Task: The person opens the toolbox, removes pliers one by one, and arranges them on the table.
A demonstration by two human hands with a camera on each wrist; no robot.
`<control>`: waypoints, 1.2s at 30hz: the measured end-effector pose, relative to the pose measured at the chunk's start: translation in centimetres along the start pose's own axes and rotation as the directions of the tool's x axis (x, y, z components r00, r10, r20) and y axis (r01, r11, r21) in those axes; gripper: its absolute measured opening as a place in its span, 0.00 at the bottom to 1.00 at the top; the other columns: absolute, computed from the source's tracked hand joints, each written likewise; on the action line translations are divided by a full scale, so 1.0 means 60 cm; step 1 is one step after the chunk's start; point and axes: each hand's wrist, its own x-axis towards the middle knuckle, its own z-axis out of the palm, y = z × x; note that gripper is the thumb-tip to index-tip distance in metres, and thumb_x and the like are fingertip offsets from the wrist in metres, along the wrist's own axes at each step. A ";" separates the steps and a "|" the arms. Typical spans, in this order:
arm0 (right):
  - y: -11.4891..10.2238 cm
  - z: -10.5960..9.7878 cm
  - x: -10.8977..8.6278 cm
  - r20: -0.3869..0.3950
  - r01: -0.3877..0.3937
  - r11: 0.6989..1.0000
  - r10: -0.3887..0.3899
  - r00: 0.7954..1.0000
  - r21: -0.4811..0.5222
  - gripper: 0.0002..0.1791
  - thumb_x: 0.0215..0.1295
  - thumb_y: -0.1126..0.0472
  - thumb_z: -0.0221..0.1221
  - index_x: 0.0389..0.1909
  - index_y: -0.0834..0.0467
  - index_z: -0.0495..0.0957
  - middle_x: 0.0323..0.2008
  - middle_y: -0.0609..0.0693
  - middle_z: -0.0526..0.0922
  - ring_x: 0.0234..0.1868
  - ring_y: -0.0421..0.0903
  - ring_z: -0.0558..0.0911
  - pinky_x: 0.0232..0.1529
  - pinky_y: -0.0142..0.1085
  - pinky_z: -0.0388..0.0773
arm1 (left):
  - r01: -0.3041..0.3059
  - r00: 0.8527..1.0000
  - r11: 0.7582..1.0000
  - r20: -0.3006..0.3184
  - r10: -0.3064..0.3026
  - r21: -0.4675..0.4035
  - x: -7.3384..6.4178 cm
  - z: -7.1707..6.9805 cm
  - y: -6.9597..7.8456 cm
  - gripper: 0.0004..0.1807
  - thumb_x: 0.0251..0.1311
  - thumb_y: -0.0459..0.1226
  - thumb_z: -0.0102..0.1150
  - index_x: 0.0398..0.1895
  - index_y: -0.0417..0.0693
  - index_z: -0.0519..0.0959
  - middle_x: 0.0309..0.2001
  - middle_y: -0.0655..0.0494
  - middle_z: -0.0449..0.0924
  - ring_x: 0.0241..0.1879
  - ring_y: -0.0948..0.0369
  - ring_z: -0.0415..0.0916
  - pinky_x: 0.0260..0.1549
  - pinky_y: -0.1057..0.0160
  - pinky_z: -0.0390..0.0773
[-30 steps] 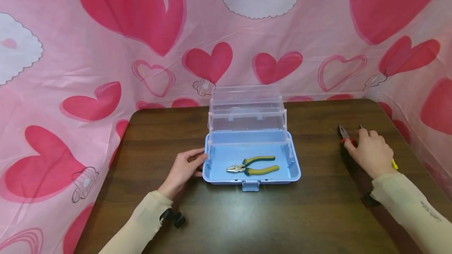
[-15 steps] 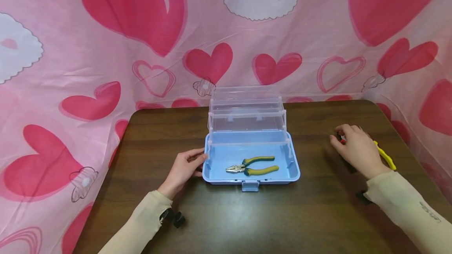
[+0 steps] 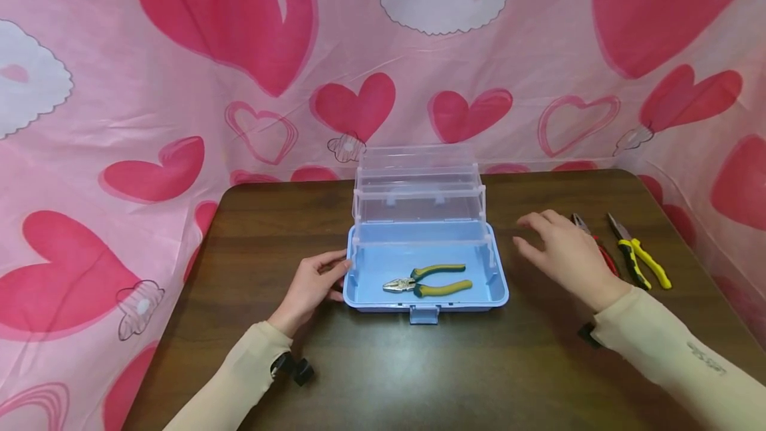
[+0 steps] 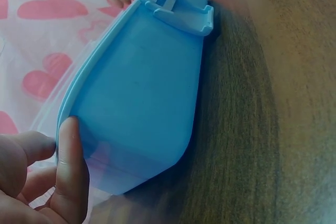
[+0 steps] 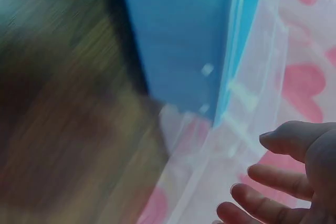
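Observation:
A blue toolbox (image 3: pixel 424 308) stands with its clear lid and trays (image 3: pixel 419 195) raised at the back. Inside lie combination pliers (image 3: pixel 427 281) with yellow-green handles, jaws pointing left. My left hand (image 3: pixel 308 291) holds the box's left end, thumb at the rim; the left wrist view shows its fingers (image 4: pixel 72 161) against the wall. Between the box and the tools on the right, my right hand (image 3: pixel 565 255) hovers with fingers spread and nothing held. Beyond it lie red-handled pliers (image 3: pixel 607 261), partly hidden by the hand, and yellow-and-black long-nose pliers (image 3: pixel 639 258).
Everything stands on a dark wooden table (image 3: pixel 383 378) with rounded back corners. A pink heart-patterned cloth (image 3: pixel 413 58) hangs close behind it and along the sides. The box's front latch (image 3: pixel 424 314) hangs down.
My right hand has moved left from over the pliers on the right toward the toolbox, uncovering the long-nose pliers and part of the red-handled pair. My left hand has stayed on the box.

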 end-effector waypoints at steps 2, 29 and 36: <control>-0.016 0.002 0.002 -0.004 0.054 0.999 -0.054 0.999 0.000 0.19 0.64 0.59 0.72 0.53 0.60 0.83 0.47 0.61 0.84 0.44 0.59 0.84 0.41 0.59 0.84 | -0.003 1.000 1.000 0.001 0.003 -0.002 0.000 0.001 0.001 0.23 0.72 0.36 0.64 0.67 0.40 0.79 0.42 0.37 0.86 0.31 0.57 0.82 0.28 0.61 0.88; -0.138 0.099 0.034 0.264 0.344 0.935 -0.353 0.898 0.082 0.25 0.60 0.49 0.76 0.56 0.55 0.86 0.44 0.49 0.86 0.41 0.44 0.83 0.42 0.43 0.85 | -0.002 1.000 1.000 -0.005 0.002 0.000 -0.002 0.000 0.001 0.23 0.71 0.37 0.65 0.67 0.40 0.79 0.39 0.40 0.85 0.31 0.56 0.81 0.28 0.61 0.88; -0.148 0.111 0.045 0.322 0.420 0.907 -0.409 0.854 0.038 0.28 0.57 0.50 0.78 0.57 0.57 0.84 0.39 0.49 0.82 0.36 0.45 0.81 0.34 0.39 0.82 | -0.009 1.000 1.000 -0.003 0.009 0.001 -0.002 0.001 0.001 0.23 0.72 0.36 0.64 0.67 0.40 0.79 0.39 0.40 0.85 0.31 0.56 0.81 0.28 0.61 0.88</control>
